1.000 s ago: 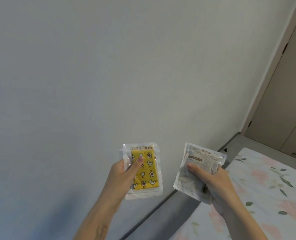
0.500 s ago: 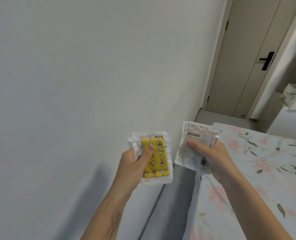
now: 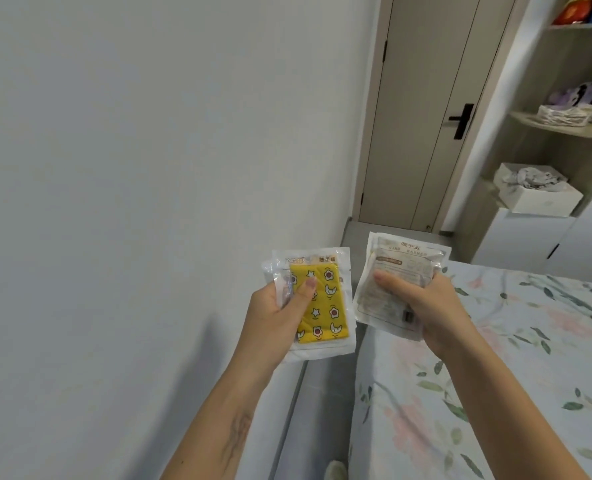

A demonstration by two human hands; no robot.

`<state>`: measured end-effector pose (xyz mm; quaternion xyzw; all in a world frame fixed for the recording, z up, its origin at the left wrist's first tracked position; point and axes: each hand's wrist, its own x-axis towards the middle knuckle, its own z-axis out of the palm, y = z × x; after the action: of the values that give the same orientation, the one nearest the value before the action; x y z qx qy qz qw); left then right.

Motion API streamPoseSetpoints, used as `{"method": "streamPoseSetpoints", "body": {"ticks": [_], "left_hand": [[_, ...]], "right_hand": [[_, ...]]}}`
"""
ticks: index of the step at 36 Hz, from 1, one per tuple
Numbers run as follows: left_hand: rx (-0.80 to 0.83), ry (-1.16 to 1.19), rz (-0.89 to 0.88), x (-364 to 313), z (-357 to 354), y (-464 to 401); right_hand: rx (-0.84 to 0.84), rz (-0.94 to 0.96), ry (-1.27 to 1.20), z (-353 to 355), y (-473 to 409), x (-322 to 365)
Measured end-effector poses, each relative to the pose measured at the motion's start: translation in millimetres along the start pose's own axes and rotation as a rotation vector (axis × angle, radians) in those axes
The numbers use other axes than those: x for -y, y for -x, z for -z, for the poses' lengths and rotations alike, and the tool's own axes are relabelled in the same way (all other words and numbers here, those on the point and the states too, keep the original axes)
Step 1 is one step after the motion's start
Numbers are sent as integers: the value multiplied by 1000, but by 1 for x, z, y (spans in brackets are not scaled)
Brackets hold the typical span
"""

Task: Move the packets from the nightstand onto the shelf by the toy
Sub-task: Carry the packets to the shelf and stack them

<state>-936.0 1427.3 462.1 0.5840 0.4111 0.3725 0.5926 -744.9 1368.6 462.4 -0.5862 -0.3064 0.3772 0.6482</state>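
- Floral bed [image 3: 516, 358] is sitting right of the plain wall, shelf [image 3: 564, 128] beyond it.
- Left hand [image 3: 273, 323] is gripping a crinkly yellow-patterned packet [image 3: 322, 306]; right hand [image 3: 429, 306] is clutching a pale plastic packet [image 3: 391, 271].

Yellow-patterned packet [image 3: 317, 303] upright; white packet [image 3: 396, 271] tilted

A single head-worn camera looks forward and slightly down from close behind both raised hands, along the wall [image 3: 131, 168] toward the closed door [image 3: 426, 116], with the bed's [image 3: 495, 375] left edge lower right.
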Motion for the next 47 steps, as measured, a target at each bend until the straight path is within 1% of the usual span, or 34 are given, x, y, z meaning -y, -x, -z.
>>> {"method": "streamPoseSetpoints", "body": {"ticks": [4, 12, 17, 28, 36, 41, 47], "left_hand": [[35, -30, 8, 2, -40, -92], [10, -59, 3, -26, -114, -273], [21, -69, 20, -38, -148, -356], [104, -114, 18, -38, -228, -546], [126, -54, -15, -31, -286, -723], [141, -26, -4, -45, -329, -847], [195, -11, 2, -61, -374, -958]], "right_hand": [[-42, 7, 5, 27, -82, 0], [-67, 10, 40, 83, -247, 31], [-130, -10, 33, 114, -332, 43], [-213, -45, -16, 158, -500, 34], [-220, 27, -25, 174, -686, 50], [-273, 49, -43, 195, -807, 65], [-315, 45, -34, 224, -913, 81]]}}
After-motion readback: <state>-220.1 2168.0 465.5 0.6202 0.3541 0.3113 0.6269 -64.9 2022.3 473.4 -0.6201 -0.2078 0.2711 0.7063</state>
